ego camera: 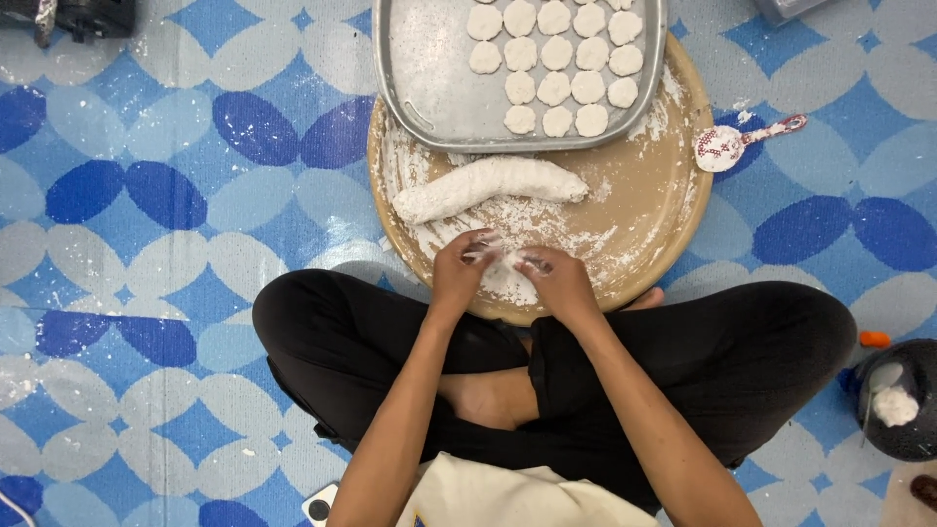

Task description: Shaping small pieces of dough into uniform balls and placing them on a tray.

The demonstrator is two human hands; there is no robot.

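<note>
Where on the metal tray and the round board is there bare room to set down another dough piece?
The tray's left half is bare; its right half is crowded with dough rounds. The board is free right of the dough log, toward the spoon.

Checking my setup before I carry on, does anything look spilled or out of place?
Flour is scattered off the round board onto the blue patterned mat. The metal tray overhangs the board's far edge.

A small white piece of dough (500, 256) sits pinched between the fingertips of both hands, just above the near edge of the round tan board (644, 210). It is soft, floury and irregular, partly hidden by the fingers, over a patch of loose flour.
</note>
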